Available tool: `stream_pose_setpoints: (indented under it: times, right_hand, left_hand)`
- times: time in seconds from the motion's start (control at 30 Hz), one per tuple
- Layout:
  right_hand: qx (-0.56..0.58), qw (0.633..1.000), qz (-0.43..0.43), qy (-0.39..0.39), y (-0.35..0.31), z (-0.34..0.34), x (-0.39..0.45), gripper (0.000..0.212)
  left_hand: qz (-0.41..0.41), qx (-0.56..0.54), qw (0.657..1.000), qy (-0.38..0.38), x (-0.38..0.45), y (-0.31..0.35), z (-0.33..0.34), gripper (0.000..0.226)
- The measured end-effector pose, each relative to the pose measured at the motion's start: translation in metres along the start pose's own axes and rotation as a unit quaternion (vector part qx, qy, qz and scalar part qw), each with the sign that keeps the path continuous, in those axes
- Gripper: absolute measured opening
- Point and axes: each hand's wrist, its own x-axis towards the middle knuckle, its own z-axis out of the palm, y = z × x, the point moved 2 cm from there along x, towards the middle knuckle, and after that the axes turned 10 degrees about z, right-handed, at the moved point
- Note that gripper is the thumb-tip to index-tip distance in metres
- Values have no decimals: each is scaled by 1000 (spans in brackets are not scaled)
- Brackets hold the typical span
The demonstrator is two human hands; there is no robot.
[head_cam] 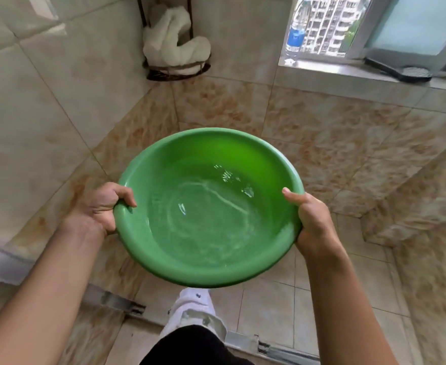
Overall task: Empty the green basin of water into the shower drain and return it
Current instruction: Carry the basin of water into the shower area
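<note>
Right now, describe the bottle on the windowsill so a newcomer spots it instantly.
Find the window at top right, above the tiled wall. On the left end of its sill stands a clear plastic bottle with a blue label, upright, unlike the flat dark object lying further right.

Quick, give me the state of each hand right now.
Left hand: closed on the left rim of the green basin, thumb over the edge.
Right hand: closed on the basin's right rim, thumb on top.
</note>
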Motion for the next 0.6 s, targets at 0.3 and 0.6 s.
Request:
stream_pose_setpoints:
  times: [0.3,0.6]
  right_hand:
    - [13,999,-12,43,-52,45,57,26]
    - [66,994,-9,89,-89,50,92,33]
  left_hand:
    - [-21,-40,997,-57,99,66,33,54]
    - [-21,-12,995,-92,161,103,82,51]
